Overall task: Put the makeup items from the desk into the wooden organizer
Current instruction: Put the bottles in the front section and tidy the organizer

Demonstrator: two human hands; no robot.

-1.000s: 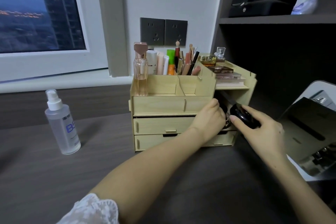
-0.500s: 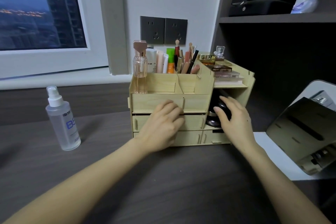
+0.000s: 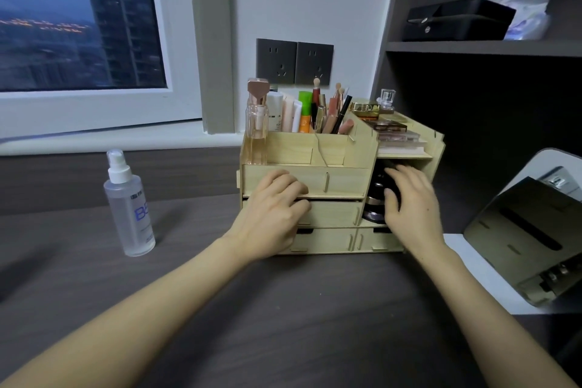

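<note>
Tucking a dark compact into the side cubby

Pushing with my right hand (image 3: 411,205), I am nudging a round dark compact (image 3: 378,195) into the open cubby at the right side of the wooden organizer (image 3: 333,179), just right of the frame's centre. My fingers are loosely spread over its front and are touching it rather than pinching it; I cannot tell whether my thumb is hooking round it. It is sitting on another dark round case below it. My left hand (image 3: 274,214) is resting against the drawer fronts with its fingers curled and pressed together, gripping nothing, and seems to be bracing the box.

I am judging the compact to be light, stiff and glossy, so likely slippery, with a hinged lid that could crack if dropped; holding it by the rim between thumb and fingertips looks safest.

At the left of the frame a clear spray bottle (image 3: 129,205) is standing upright on the bench (image 3: 283,324), well apart from the organizer. It looks rigid and light, and gripping round its body seems best.
</note>
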